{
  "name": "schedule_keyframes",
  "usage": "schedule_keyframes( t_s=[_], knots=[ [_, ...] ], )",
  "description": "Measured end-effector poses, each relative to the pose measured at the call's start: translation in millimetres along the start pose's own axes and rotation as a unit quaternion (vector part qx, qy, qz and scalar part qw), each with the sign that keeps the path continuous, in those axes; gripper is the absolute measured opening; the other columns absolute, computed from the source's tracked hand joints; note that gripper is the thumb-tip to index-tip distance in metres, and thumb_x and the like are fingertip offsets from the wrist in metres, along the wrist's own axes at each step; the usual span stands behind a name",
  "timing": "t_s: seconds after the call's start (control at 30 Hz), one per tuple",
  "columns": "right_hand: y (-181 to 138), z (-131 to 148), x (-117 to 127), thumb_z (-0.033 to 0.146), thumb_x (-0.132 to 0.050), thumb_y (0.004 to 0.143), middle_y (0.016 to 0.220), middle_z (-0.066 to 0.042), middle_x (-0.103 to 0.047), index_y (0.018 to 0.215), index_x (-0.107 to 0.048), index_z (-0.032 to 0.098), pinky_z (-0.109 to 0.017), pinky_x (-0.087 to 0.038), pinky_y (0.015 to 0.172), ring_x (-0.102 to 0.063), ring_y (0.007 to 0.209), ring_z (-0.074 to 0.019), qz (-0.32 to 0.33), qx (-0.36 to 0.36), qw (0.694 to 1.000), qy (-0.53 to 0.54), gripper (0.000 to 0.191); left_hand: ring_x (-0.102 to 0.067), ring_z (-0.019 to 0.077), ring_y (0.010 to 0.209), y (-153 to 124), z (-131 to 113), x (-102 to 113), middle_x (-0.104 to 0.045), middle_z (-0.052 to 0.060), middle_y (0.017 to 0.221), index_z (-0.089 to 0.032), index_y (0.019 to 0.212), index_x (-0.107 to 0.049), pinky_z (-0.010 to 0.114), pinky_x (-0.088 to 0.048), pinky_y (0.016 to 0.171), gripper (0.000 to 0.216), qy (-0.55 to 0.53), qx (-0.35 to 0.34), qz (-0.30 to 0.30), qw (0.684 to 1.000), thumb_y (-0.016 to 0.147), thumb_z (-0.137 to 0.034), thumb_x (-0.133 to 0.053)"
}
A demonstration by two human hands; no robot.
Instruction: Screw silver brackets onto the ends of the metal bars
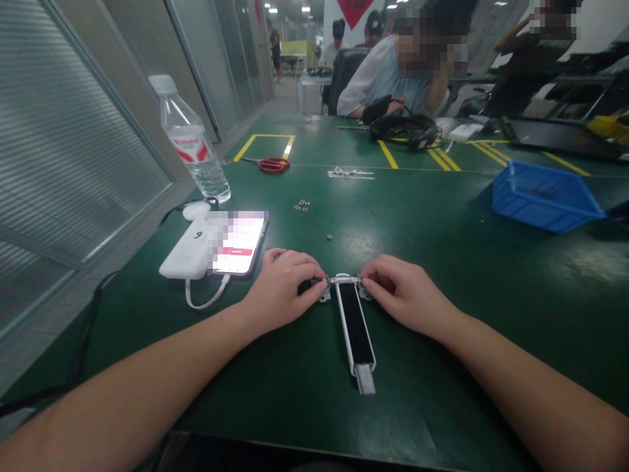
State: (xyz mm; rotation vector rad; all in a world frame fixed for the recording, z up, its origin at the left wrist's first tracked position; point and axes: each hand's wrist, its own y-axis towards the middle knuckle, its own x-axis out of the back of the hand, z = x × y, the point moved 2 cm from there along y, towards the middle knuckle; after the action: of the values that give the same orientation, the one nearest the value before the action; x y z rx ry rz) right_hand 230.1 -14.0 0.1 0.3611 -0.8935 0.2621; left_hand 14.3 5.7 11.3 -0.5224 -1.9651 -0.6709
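Note:
My left hand (281, 286) and my right hand (401, 293) face each other on the green work mat (442, 367). Between their fingertips they pinch opposite ends of a short metal rod (344, 280). The rod lies across the far end of a long, white-edged black strip (354, 331), which runs toward me on the mat. Small metal brackets (324, 295) stick out beneath the rod on both sides. My fingers partly hide the rod's ends and the brackets.
A white power bank (189, 246) and a phone (238, 242) lie left of my left hand, beside a water bottle (189, 134). Small metal rings (301, 206), red-handled scissors (272, 165), a blue plastic bin (543, 196) and a black cable bundle (403, 129) lie farther off. A co-worker (388, 82) sits beyond the mat.

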Motion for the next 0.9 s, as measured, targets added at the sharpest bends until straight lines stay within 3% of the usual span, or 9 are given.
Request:
schedule_keyframes(
  t_s=[0.5, 0.67, 0.77, 0.9],
  knots=[
    [0.3, 0.6, -0.1, 0.020, -0.050, 0.088, 0.072, -0.002, -0.056, 0.081, -0.061, 0.017, -0.029, -0.040, 0.058, -0.051, 0.062, -0.0149, -0.003, 0.011, 1.000, 0.000, 0.014, -0.062, 0.0196, 0.096, 2.3, 0.4, -3.2, -0.071, -0.002, 0.096, -0.023, 0.087, -0.065, 0.043, -0.029, 0.092, 0.006, -0.028, 0.021, 0.001, 0.999, 0.086, -0.025, -0.059],
    [0.8, 1.3, 1.8, 0.021, -0.054, 0.086, 0.073, -0.002, -0.055, 0.089, -0.062, 0.016, -0.030, -0.043, 0.057, -0.051, 0.061, -0.0151, -0.047, 0.019, 0.999, 0.005, 0.010, -0.060, 0.0202, 0.096, 2.7, -0.7, -2.1, -0.070, -0.001, 0.098, -0.023, 0.089, -0.062, 0.042, -0.030, 0.094, 0.007, -0.028, 0.027, 0.009, 0.999, 0.086, -0.027, -0.058],
    [1.9, 1.1, 1.7, 0.021, -0.054, 0.086, 0.082, -0.006, -0.059, 0.095, -0.062, 0.016, -0.033, -0.048, 0.064, -0.057, 0.072, -0.0183, -0.085, 0.045, 0.995, 0.003, 0.013, -0.060, 0.0212, 0.097, 2.6, -1.1, -1.9, -0.068, 0.000, 0.100, -0.022, 0.096, -0.059, 0.042, -0.032, 0.093, 0.015, -0.033, 0.026, 0.019, 0.999, 0.085, -0.032, -0.060],
    [7.6, 1.4, -0.6, 0.024, -0.051, 0.090, 0.111, -0.013, -0.063, 0.111, -0.061, 0.019, -0.045, -0.048, 0.090, -0.059, 0.105, -0.0258, -0.093, 0.078, 0.993, 0.005, 0.024, -0.059, 0.0231, 0.106, 2.2, -1.7, -2.7, -0.068, 0.001, 0.109, -0.024, 0.105, -0.058, 0.044, -0.031, 0.094, 0.020, -0.046, -0.004, 0.033, 0.998, 0.086, -0.031, -0.060]
  ],
)
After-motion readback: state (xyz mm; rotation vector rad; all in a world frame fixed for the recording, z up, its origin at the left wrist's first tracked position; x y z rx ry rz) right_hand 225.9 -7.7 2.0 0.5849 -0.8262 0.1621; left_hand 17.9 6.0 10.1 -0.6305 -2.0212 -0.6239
